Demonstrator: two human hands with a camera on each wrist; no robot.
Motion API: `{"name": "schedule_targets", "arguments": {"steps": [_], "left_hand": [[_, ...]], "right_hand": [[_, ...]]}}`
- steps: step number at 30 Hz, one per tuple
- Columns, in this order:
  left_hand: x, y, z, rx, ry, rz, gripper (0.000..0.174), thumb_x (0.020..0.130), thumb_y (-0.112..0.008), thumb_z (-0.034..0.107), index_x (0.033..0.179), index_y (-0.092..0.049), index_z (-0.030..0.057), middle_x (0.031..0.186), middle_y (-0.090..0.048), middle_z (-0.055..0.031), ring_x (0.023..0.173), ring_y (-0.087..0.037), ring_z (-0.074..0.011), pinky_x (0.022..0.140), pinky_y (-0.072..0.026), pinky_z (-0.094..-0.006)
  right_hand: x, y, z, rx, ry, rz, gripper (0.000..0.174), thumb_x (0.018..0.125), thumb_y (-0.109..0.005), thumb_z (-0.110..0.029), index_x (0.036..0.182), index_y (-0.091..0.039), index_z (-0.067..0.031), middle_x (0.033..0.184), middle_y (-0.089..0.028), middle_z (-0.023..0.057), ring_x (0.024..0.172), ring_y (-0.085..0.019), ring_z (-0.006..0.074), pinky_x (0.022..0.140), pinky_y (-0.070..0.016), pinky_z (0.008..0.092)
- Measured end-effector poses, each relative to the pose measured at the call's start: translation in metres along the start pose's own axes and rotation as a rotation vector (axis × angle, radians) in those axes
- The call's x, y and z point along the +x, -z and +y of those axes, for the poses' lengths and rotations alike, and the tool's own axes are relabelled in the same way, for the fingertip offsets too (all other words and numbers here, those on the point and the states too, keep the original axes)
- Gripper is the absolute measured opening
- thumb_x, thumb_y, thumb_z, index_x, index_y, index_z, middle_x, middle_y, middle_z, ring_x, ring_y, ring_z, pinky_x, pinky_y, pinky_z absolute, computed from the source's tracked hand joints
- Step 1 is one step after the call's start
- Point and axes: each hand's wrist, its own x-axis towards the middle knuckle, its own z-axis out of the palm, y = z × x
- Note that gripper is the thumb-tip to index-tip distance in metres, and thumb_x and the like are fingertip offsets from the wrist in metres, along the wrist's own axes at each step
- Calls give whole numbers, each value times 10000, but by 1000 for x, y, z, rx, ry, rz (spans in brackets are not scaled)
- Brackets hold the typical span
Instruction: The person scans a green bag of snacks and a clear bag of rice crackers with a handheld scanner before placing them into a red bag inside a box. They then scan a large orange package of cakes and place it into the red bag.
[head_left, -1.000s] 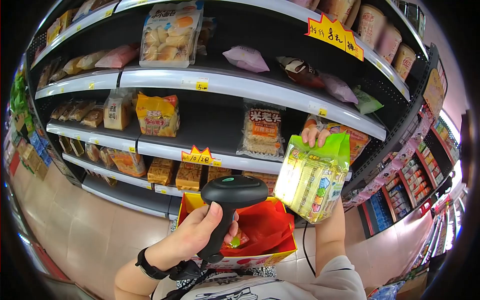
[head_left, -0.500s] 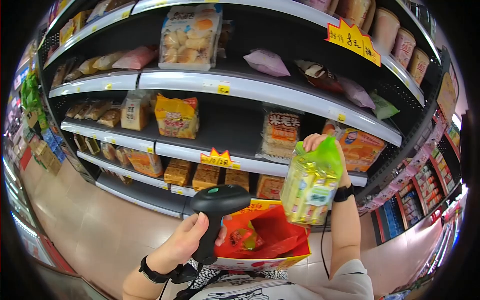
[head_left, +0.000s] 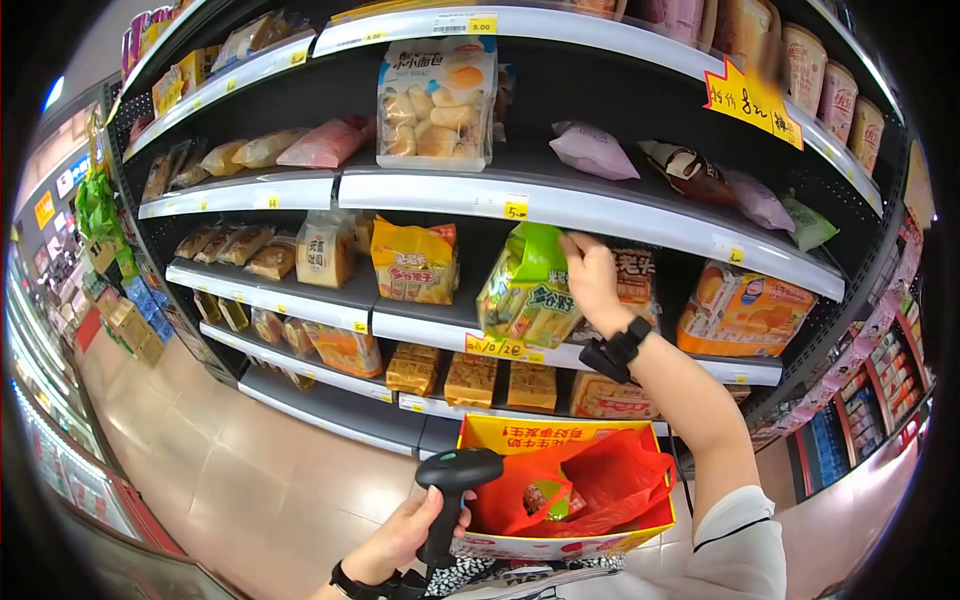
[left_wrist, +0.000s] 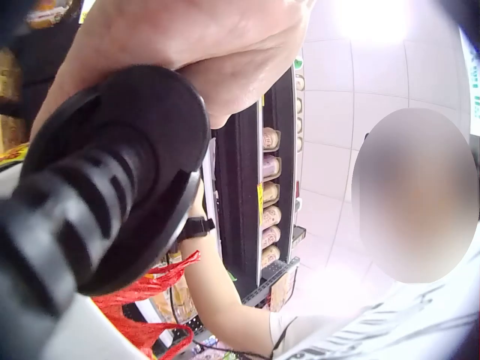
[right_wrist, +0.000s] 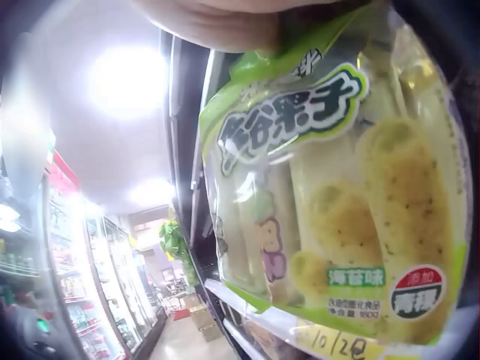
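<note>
My left hand (head_left: 402, 535) grips the handle of a black barcode scanner (head_left: 452, 480), low in the head view. The scanner's handle end and ribbed cable (left_wrist: 82, 202) loom large in the left wrist view. At the shelf, my right hand (head_left: 592, 283) pinches the top of a green snack bag (head_left: 528, 295) of wrapped puffed rolls. That bag hangs upright at the shelf's front edge, right of a yellow snack bag (head_left: 414, 262). Its printed front (right_wrist: 300, 210) fills much of the right wrist view. Behind my right hand, a red-labelled bag (head_left: 637, 280) is partly covered.
A yellow and red box (head_left: 500, 433) with a red plastic bag (head_left: 625, 485) in it stands before me, below the shelves. A price strip (head_left: 490, 347) juts from the shelf edge. Packaged bread (head_left: 437, 110) stands one shelf up; an orange pack (head_left: 745, 310) sits at the right.
My right hand has carried the green bag left and forward from above the box to the shelf. The head view has swung, and the scanner in my left hand now sits lower in it.
</note>
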Motion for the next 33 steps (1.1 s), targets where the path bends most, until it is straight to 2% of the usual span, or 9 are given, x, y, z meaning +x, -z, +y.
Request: {"name": "schedule_targets", "arguments": {"steps": [2, 4, 5, 9, 12, 24, 30, 32, 33], "left_hand": [[-1, 5, -2, 2, -11, -42, 527, 937, -319, 491, 1182, -454, 44, 872, -521, -29, 753, -493, -85, 676, -421, -213], [-3, 8, -1, 2, 26, -35, 532, 939, -316, 489, 1188, -454, 40, 873, -523, -26, 760, -498, -82, 676, -421, -211], [-2, 10, -2, 15, 15, -49, 541, 938, -315, 493, 1193, -453, 38, 877, -525, -26, 762, -501, -80, 677, -422, -210], [-1, 16, -5, 16, 74, -18, 587, 918, -322, 532, 1198, -450, 32, 891, -530, -29, 768, -505, -82, 703, -426, -218], [-12, -4, 19, 84, 28, 97, 474, 946, -352, 459, 1129, -514, 53, 847, -569, 0, 692, -520, -65, 594, -424, -173], [-10, -1, 17, 74, 45, 130, 461, 937, -384, 440, 1117, -526, 41, 879, -583, -23, 772, -547, -104, 673, -442, -209], [3, 17, -7, -38, 2, 4, 616, 898, -338, 558, 1185, -449, 25, 900, -532, -36, 781, -516, -91, 719, -435, -223], [4, 16, -7, -65, -8, 3, 629, 896, -329, 567, 1182, -450, 21, 887, -534, -40, 778, -517, -94, 716, -431, -225], [2, 13, -5, -38, -21, 27, 646, 891, -325, 579, 1177, -451, 15, 872, -537, -43, 771, -517, -99, 712, -429, -232]], "right_hand": [[19, -28, 31, -39, 143, 158, 276, 879, -495, -236, 944, -626, -1, 920, -630, 186, 888, -584, 341, 763, -439, 401], [45, -49, 46, -632, 79, 292, 246, 863, -482, -186, 948, -626, -6, 923, -623, 194, 903, -574, 368, 778, -432, 447], [61, -53, 66, -757, 258, 242, 231, 843, -473, -168, 933, -622, -15, 924, -618, 192, 891, -571, 375, 773, -432, 460], [89, -68, 83, -545, 262, -3, 266, 851, -472, -212, 980, -605, -22, 978, -608, 195, 935, -563, 358, 818, -421, 464], [107, -79, 83, -516, 263, 42, 260, 854, -471, -204, 986, -603, -23, 986, -606, 194, 944, -560, 357, 821, -421, 457], [93, -92, 83, -353, 76, 0, 303, 891, -447, -195, 1129, -541, -32, 1169, -529, 208, 1121, -476, 330, 926, -375, 399], [80, -64, 84, -449, 351, 32, 198, 763, -579, -117, 915, -609, 6, 920, -600, 232, 897, -557, 397, 796, -431, 435], [52, -39, 56, -490, 289, 4, 211, 738, -613, -125, 903, -604, 6, 891, -607, 218, 866, -570, 378, 764, -445, 415], [39, -20, 32, -265, 22, -264, 207, 744, -622, -157, 878, -613, 1, 839, -621, 195, 828, -590, 351, 722, -461, 392]]}}
